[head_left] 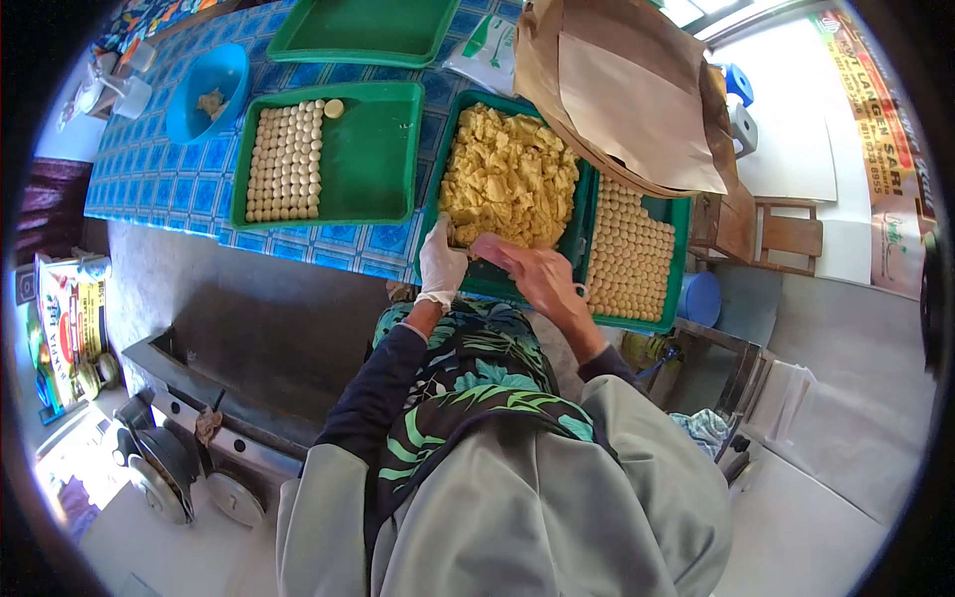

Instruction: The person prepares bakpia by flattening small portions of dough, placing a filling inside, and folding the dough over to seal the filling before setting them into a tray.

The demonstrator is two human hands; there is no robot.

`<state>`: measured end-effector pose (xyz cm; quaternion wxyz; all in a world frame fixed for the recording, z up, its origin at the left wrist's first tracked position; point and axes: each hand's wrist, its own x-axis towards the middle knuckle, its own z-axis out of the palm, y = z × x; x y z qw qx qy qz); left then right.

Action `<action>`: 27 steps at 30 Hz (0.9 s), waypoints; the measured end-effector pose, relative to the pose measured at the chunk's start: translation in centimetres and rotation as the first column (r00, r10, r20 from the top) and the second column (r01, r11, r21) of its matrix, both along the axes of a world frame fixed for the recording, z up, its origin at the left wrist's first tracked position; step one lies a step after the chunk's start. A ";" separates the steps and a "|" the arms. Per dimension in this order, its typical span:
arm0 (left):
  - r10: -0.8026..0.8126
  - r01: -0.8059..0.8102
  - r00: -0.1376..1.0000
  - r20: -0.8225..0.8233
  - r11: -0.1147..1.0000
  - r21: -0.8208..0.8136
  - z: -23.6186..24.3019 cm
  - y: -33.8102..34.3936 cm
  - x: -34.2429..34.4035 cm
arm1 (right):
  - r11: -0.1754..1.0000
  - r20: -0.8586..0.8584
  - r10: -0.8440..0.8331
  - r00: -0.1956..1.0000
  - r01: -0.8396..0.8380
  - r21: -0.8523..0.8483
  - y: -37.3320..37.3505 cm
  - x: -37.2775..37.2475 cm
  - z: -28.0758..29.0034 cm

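Observation:
A green tray [435, 189] in front of me is heaped with torn pieces of yellow dough [509, 177]. At its near left corner is my left hand [441, 267] in a white glove. Its fingers are curled together by the dough; what they hold, if anything, is hidden. My right hand [549, 289] is closed on a flat pink scraper [491, 250], held over the near edge of the dough. To the left, another green tray [368, 159] bears rows of small round pale dough balls [283, 164], with one larger flat round piece [334, 108] beside them.
A third tray of dough balls [627, 254] sits at right, partly under a large round basket [721, 109] lined with brown paper. Farther back are a blue bowl [227, 95], a green tray [363, 30] and a plastic bag [487, 50]. A stove [234, 438] stands lower left.

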<state>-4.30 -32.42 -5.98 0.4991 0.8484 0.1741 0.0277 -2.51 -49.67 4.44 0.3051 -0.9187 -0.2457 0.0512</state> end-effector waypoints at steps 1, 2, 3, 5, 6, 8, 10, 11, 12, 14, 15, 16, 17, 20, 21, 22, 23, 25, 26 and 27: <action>0.013 -0.014 1.000 -0.020 0.999 -0.029 0.4 -0.3 0.1 | 0.991 -0.052 0.021 0.998 -0.028 -0.134 0.8 0.4 -0.9; 0.024 -0.026 0.999 -0.042 0.998 -0.056 0.4 -0.6 0.2 | 0.963 -0.106 0.034 0.994 -0.061 -0.262 1.4 0.9 -2.7; 0.041 -0.046 0.996 -0.078 0.997 -0.057 0.3 -0.6 0.2 | 0.918 -0.160 0.044 0.986 -0.103 -0.383 2.0 1.1 -4.0; 0.062 -0.070 0.995 -0.078 0.993 -0.094 0.3 -0.7 -0.1 | 0.935 -0.139 0.049 0.989 -0.095 -0.342 2.8 0.7 -4.9; 0.070 -0.078 0.994 -0.078 0.991 -0.113 0.3 -0.9 -0.2 | 0.943 -0.129 0.048 0.990 -0.088 -0.321 3.0 0.5 -5.3; 0.095 -0.108 0.992 -0.083 0.978 -0.177 -0.2 -1.4 -0.5 | 0.950 -0.104 0.068 0.992 -0.096 -0.297 3.2 0.2 -7.0; 0.120 -0.130 0.991 -0.066 0.972 -0.195 -0.4 -1.5 -0.4 | 0.967 -0.063 0.106 0.992 -0.118 -0.225 3.6 0.6 -7.2; 0.127 -0.135 0.990 -0.056 0.974 -0.183 -0.5 -1.5 -0.5 | 0.977 -0.042 0.130 0.991 -0.135 -0.167 3.9 0.8 -6.8; 0.133 -0.139 0.990 -0.045 0.975 -0.172 -0.5 -1.5 -0.5 | 0.982 -0.020 0.151 0.988 -0.152 -0.108 4.0 0.8 -6.3; 0.137 -0.140 0.990 -0.029 0.968 -0.208 -0.2 -1.6 -0.3 | 0.982 0.101 0.122 0.987 -0.106 -0.154 3.4 0.1 -7.9; 0.149 -0.146 0.989 -0.001 0.962 -0.233 -0.3 -1.6 -0.4 | 0.981 0.164 0.113 0.980 -0.085 -0.172 3.0 -0.1 -8.8; 0.163 -0.152 0.986 0.023 0.955 -0.255 -0.3 -1.4 -0.4 | 0.975 0.068 0.108 0.992 -0.092 -0.203 3.1 0.0 -8.2; 0.165 -0.155 0.986 0.007 0.939 -0.307 -0.4 -1.2 -0.4 | 0.967 -0.029 0.098 0.995 -0.102 -0.233 2.9 0.2 -7.5; 0.157 -0.151 0.987 -0.025 0.880 -0.451 -0.5 -1.6 0.1 | 0.972 0.059 0.075 0.995 -0.060 -0.228 0.6 -0.2 -10.6; 0.173 -0.167 0.984 -0.032 0.862 -0.478 -1.5 -1.0 0.0 | 0.979 0.149 0.089 0.985 -0.058 -0.198 0.6 -0.2 -12.0; 0.191 -0.188 0.980 -0.045 0.842 -0.506 -2.4 -0.5 -0.2 | 0.972 0.056 0.083 0.995 -0.068 -0.226 0.9 -0.2 -11.3; 0.173 -0.182 0.983 -0.066 0.845 -0.503 -2.2 -0.3 -0.2 | 0.963 -0.039 0.066 0.997 -0.074 -0.258 1.0 -0.2 -9.7; 0.106 -0.147 0.988 -0.109 0.850 -0.506 -1.2 -1.0 -0.1 | 0.953 -0.140 0.013 0.990 -0.055 -0.297 0.0 -0.6 -6.9; 0.121 -0.154 0.988 -0.097 0.845 -0.512 -2.1 -0.5 -0.2 | 0.955 -0.143 0.015 0.990 -0.056 -0.292 0.0 -0.8 -5.8; 0.138 -0.162 0.987 -0.086 0.841 -0.517 -2.9 0.1 -0.2 | 0.957 -0.147 0.018 0.989 -0.060 -0.285 0.3 -0.7 -4.8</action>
